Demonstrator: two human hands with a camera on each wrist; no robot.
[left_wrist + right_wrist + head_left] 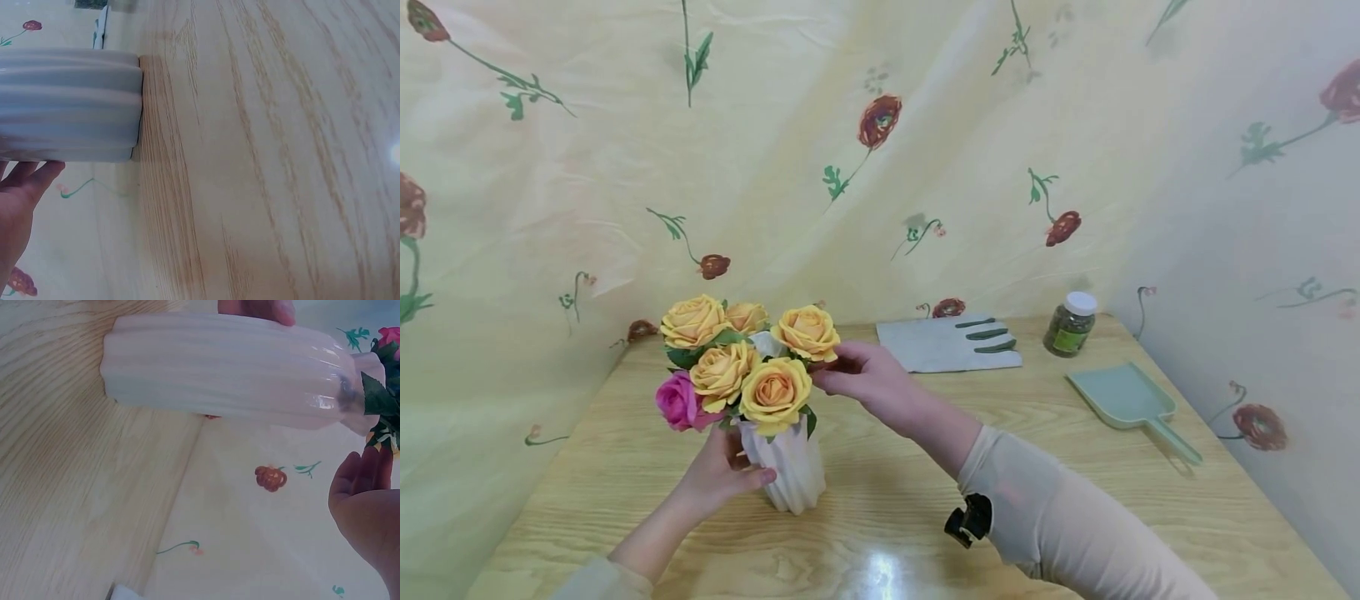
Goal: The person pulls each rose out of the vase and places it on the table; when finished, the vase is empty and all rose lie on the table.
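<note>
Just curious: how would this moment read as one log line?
left hand: holds white vase | right hand: touches yellow rose | table: gloves, jar, dustpan

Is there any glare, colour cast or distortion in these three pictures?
Head view: a bright glare patch on the light wooden table, and the wide lens bends the edges. Left wrist view: the white ribbed ceramic vase looks bluish, with small glare at right. Right wrist view: the same vase looks pinkish and soft.
</note>
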